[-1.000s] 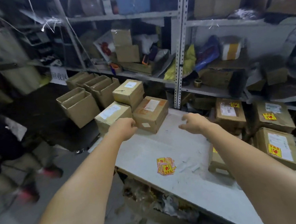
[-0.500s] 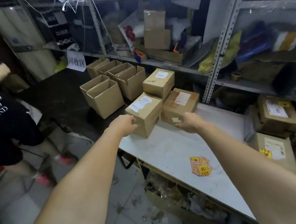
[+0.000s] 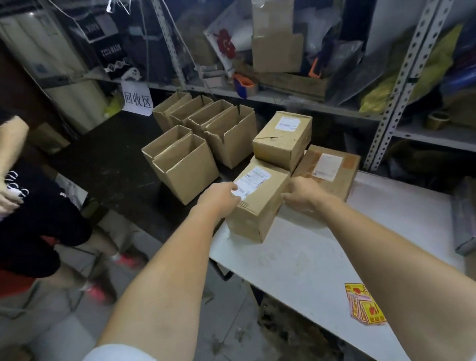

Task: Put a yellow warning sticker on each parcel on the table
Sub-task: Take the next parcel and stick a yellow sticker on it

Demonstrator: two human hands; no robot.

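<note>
The parcel at eleven o'clock on the table is matt brown cardboard with a white paper label. The table looks smooth and pale; the stickers at five o'clock are glossy yellow paper.
</note>
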